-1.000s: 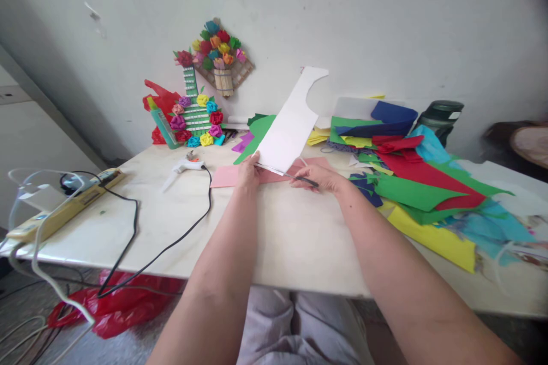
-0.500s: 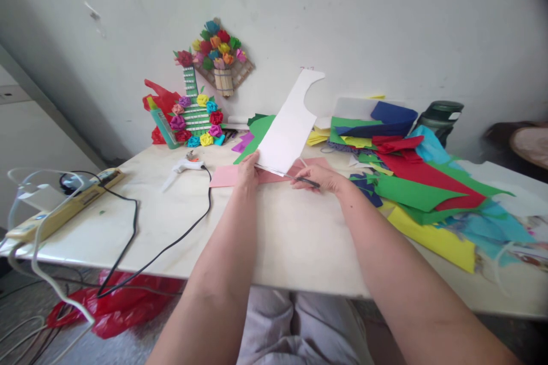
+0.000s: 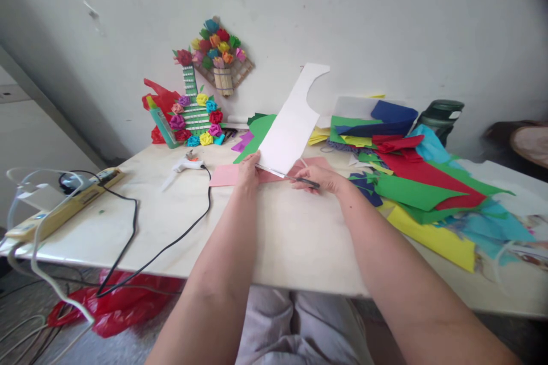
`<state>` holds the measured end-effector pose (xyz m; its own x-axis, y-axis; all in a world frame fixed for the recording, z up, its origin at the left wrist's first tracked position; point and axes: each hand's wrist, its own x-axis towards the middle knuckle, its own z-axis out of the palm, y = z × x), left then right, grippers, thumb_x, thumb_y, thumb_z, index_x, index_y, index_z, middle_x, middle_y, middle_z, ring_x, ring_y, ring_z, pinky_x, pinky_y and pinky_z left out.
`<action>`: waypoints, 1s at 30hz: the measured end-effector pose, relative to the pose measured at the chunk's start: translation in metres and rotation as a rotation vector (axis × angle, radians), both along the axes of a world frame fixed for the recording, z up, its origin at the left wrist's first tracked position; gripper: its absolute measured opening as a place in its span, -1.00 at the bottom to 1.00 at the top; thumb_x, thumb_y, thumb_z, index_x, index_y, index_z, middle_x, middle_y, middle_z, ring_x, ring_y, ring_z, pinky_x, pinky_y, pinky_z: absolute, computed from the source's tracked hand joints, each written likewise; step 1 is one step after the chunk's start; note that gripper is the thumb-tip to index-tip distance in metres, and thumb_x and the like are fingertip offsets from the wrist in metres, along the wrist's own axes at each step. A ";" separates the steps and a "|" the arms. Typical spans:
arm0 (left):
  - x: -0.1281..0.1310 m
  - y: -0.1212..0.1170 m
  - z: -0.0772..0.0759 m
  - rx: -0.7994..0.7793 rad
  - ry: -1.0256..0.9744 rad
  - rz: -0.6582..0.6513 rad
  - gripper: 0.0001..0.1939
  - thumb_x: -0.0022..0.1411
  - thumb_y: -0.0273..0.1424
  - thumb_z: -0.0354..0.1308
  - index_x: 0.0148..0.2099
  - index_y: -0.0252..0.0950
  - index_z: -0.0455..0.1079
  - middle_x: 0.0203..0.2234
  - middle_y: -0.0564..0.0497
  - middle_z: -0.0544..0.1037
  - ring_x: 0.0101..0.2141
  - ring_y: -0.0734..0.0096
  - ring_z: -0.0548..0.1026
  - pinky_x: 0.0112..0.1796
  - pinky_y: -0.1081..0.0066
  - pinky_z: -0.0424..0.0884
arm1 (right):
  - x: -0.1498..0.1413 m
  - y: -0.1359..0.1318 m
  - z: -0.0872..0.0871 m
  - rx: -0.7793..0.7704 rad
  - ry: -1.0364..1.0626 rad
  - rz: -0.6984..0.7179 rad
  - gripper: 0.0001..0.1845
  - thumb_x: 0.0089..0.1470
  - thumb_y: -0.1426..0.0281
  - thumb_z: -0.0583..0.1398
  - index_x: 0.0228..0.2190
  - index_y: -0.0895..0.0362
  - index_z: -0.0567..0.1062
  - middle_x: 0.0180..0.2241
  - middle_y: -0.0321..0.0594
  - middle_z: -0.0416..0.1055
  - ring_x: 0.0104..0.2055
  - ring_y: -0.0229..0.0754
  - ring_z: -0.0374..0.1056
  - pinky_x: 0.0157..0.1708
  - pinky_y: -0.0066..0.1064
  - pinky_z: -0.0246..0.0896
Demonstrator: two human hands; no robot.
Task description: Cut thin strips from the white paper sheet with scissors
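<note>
My left hand (image 3: 248, 171) pinches the near left corner of a long white sheet (image 3: 293, 120), which stands tilted up and away over the table, with a curved cut-out at its far end. My right hand (image 3: 319, 177) is closed on a pair of scissors (image 3: 295, 178) whose blades lie along the sheet's near edge. A pink sheet (image 3: 226, 175) lies flat under both hands on the pale table (image 3: 295, 239).
A heap of coloured paper (image 3: 419, 188) covers the right side. A glue gun (image 3: 184, 167) with a black cord, a power strip (image 3: 60, 205) and paper-flower crafts (image 3: 197, 120) sit to the left and against the wall. A dark bottle (image 3: 440, 117) stands at the back right.
The white sheet's far end dipped slightly and then rose again. Both hands and the scissors have stayed nearly in place at its near edge.
</note>
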<state>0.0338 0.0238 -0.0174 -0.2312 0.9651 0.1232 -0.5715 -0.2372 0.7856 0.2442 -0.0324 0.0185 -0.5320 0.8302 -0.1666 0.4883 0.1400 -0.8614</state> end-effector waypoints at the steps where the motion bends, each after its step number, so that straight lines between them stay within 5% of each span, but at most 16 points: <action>1: 0.000 0.000 0.000 -0.003 0.003 -0.005 -0.74 -0.25 -0.34 0.33 -0.52 -0.37 0.36 -0.65 0.03 0.42 -0.60 0.50 0.36 -0.57 0.49 0.32 | -0.001 -0.001 0.001 0.005 -0.007 -0.001 -0.52 -0.24 0.08 0.28 -0.42 0.24 0.42 -0.75 -0.40 0.23 -0.75 -0.46 0.07 -0.78 -0.62 -0.10; 30: 0.000 -0.002 0.000 0.015 0.006 0.018 -0.76 -0.23 -0.36 0.34 -0.52 -0.37 0.37 -0.65 0.04 0.41 -0.60 0.51 0.36 -0.56 0.50 0.30 | -0.005 -0.001 0.004 0.012 0.011 0.020 -0.63 -0.17 0.20 0.26 -0.36 0.20 0.36 -0.75 -0.49 0.10 -0.77 -0.48 -0.03 -0.81 -0.62 -0.18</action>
